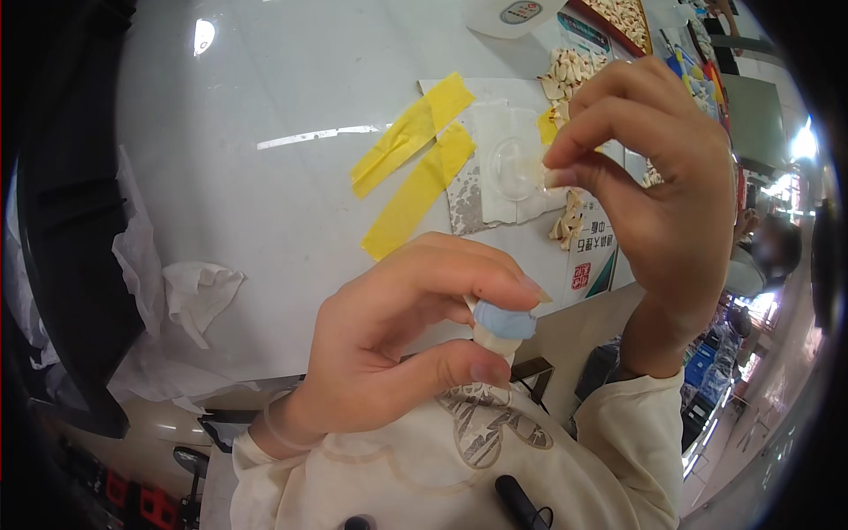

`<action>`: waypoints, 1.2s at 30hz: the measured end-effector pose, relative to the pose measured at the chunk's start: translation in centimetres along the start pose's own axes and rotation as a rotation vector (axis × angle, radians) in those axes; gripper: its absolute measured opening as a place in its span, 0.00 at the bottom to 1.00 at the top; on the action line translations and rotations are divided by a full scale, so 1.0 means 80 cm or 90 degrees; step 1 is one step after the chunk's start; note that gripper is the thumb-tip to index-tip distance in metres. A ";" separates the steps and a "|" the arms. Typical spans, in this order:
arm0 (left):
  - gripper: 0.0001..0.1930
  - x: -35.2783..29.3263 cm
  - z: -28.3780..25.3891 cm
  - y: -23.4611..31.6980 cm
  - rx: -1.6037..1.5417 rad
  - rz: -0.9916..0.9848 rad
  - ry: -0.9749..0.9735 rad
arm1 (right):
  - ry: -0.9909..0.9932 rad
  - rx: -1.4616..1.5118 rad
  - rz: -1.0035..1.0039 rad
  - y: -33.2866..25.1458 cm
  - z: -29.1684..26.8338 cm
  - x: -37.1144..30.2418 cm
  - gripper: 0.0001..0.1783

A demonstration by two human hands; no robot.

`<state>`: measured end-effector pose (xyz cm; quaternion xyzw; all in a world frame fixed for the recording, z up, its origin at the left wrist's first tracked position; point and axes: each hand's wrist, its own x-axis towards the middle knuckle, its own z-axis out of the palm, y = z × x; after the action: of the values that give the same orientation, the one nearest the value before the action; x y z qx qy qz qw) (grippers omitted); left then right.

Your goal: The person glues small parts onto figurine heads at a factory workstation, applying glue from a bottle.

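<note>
My left hand [380, 327] is near the table's front edge. Its thumb and fingers are closed round a small object with a blue top and a cream lower part [504, 321]. My right hand [667, 146] is raised at the right, with thumb and index fingertips pressed together. Whatever they pinch is too small to make out. Just left of those fingertips is a clear shallow round dish [511, 170], resting on white sheets [496, 119] over a speckled board [465, 205].
Two strips of yellow tape [415, 199] run from the board across the white table [230, 221]. Small pale pieces with reddish tips [570, 72] are piled beyond the dish, more in a red-edged tray [623, 19]. Crumpled white tissue [201, 296] lies left; a person [751, 261] is far right.
</note>
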<state>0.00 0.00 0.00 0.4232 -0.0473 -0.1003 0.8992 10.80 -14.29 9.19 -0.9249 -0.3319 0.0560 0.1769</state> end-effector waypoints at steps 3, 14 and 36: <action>0.19 0.003 0.006 0.001 -0.029 -0.005 -0.016 | -0.016 -0.138 0.018 -0.018 -0.011 0.000 0.12; 0.24 0.003 0.022 0.012 -0.133 -0.081 0.127 | 0.074 -0.088 -0.059 -0.010 -0.002 -0.004 0.10; 0.16 -0.010 0.009 -0.006 0.188 0.201 0.121 | 0.132 0.452 0.010 -0.012 0.044 -0.071 0.15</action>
<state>-1.00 -0.67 0.08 0.5453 -0.0425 0.0896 0.8324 5.05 -16.16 6.22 -0.8091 -0.2648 0.0753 0.5192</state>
